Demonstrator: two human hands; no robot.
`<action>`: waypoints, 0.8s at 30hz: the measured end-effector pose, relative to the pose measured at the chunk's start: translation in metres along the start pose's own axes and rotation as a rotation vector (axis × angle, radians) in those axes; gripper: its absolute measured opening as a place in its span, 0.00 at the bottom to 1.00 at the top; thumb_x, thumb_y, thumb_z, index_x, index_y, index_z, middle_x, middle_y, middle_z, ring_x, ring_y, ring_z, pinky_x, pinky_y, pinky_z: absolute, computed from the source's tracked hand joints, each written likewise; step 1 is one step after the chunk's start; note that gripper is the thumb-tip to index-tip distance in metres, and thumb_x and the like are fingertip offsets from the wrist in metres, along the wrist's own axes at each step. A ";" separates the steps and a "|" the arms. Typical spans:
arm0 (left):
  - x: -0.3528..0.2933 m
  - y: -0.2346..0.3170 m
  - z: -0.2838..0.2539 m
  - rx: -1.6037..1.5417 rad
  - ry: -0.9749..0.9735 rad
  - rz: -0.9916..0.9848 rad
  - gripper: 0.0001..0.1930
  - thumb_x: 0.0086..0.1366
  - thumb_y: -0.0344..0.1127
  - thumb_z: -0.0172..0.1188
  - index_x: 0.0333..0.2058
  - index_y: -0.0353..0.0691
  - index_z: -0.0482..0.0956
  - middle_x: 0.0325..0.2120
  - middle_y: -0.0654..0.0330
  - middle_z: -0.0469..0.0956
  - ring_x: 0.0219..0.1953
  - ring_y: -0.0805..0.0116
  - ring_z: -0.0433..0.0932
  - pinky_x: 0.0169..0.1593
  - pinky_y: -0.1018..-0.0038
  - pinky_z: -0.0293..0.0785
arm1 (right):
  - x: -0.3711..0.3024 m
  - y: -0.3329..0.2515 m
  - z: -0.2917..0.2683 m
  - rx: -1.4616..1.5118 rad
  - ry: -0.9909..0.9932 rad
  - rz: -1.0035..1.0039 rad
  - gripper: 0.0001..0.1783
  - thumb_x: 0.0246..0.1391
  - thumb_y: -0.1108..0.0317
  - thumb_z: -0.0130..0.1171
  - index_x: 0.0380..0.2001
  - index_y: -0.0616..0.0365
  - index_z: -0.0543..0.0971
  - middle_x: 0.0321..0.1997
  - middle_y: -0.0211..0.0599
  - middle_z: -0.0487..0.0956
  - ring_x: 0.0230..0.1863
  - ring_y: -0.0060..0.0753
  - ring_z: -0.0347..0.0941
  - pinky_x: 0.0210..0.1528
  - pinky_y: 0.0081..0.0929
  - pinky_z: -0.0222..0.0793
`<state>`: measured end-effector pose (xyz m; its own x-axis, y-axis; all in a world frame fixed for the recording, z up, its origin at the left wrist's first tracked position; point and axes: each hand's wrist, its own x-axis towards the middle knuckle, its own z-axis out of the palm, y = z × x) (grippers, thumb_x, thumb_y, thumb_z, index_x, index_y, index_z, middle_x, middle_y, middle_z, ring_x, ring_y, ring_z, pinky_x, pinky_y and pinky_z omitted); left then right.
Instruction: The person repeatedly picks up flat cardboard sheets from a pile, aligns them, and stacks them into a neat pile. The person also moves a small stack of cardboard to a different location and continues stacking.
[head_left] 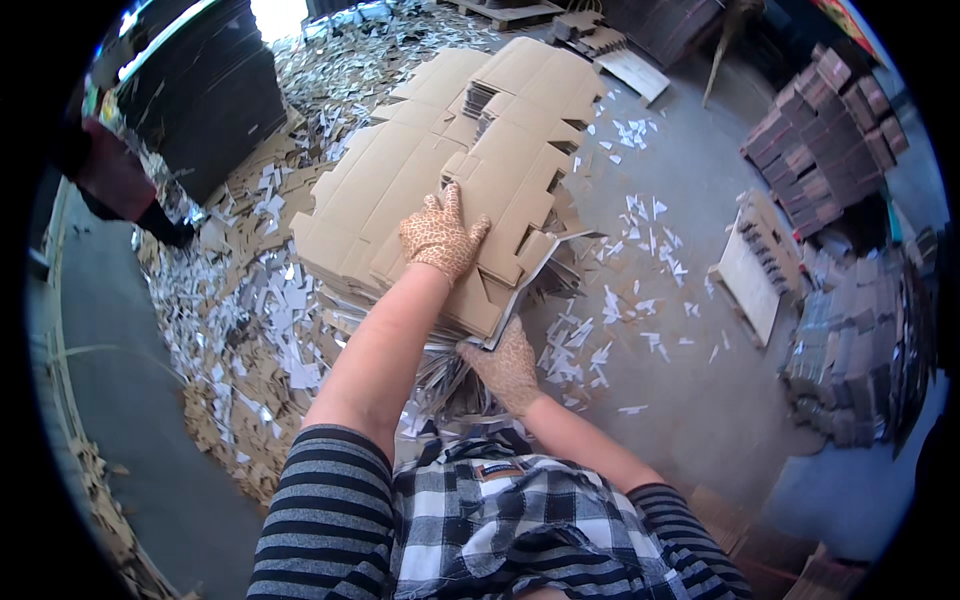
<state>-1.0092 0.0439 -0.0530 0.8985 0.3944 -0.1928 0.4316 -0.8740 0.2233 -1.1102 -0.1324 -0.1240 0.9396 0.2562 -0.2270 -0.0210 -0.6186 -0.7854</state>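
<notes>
A tall stack of die-cut brown cardboard sheets (380,185) with notched edges lies before me. My left hand (440,237), in a spotted tan glove, rests on its top, fingers spread over the brown face. Lower down, my right hand (505,370), in a matching glove, grips the near edge of the cardboard sheets, close to their right corner. Part of its fingers is hidden by the edge. At this corner, a few upper layers stand apart from those beneath, showing a pale edge. Ragged, fanned-out sheet edges (445,385) hang below, close to my checked apron.
White and brown cardboard scraps (285,310) cover the floor around the stack. A dark tall stack (200,110) stands far left, beside a person's dark-clad leg (165,222). Bundled cardboard piles (825,140) and a leaning white-faced board (750,285) are at right.
</notes>
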 end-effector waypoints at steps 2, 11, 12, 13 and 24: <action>0.001 -0.003 -0.003 0.007 -0.026 0.024 0.46 0.66 0.70 0.48 0.72 0.47 0.53 0.66 0.43 0.63 0.60 0.47 0.75 0.58 0.54 0.73 | 0.007 0.001 0.001 -0.090 0.019 -0.041 0.50 0.42 0.52 0.75 0.59 0.75 0.64 0.49 0.68 0.77 0.55 0.63 0.75 0.58 0.48 0.71; 0.000 -0.024 0.010 0.057 0.054 0.221 0.46 0.64 0.70 0.51 0.72 0.47 0.52 0.64 0.45 0.65 0.58 0.47 0.76 0.56 0.53 0.75 | 0.011 0.006 -0.032 -0.253 -0.174 -0.067 0.38 0.49 0.58 0.62 0.55 0.80 0.68 0.41 0.67 0.81 0.46 0.61 0.80 0.52 0.48 0.75; -0.001 -0.023 0.010 0.055 0.058 0.217 0.46 0.64 0.70 0.51 0.72 0.47 0.52 0.64 0.45 0.65 0.58 0.47 0.76 0.56 0.53 0.75 | 0.007 0.007 -0.035 -0.237 -0.183 -0.047 0.38 0.49 0.56 0.63 0.54 0.79 0.69 0.41 0.67 0.81 0.47 0.61 0.80 0.52 0.48 0.75; -0.002 -0.022 0.010 0.052 0.062 0.212 0.46 0.64 0.70 0.51 0.71 0.47 0.52 0.64 0.45 0.65 0.57 0.46 0.77 0.56 0.53 0.75 | 0.003 0.010 -0.038 -0.222 -0.192 -0.027 0.39 0.49 0.54 0.64 0.54 0.79 0.69 0.42 0.67 0.81 0.47 0.61 0.80 0.52 0.48 0.75; -0.001 -0.017 0.010 0.036 0.062 0.213 0.46 0.65 0.67 0.52 0.72 0.44 0.51 0.64 0.41 0.65 0.57 0.40 0.75 0.59 0.53 0.73 | 0.009 0.007 -0.006 -0.116 -0.032 0.141 0.36 0.48 0.45 0.67 0.40 0.75 0.78 0.38 0.66 0.82 0.44 0.60 0.81 0.49 0.49 0.77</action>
<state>-1.0182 0.0552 -0.0659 0.9727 0.2156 -0.0855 0.2294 -0.9486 0.2181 -1.1001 -0.1389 -0.1282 0.9187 0.1830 -0.3499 -0.1108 -0.7310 -0.6734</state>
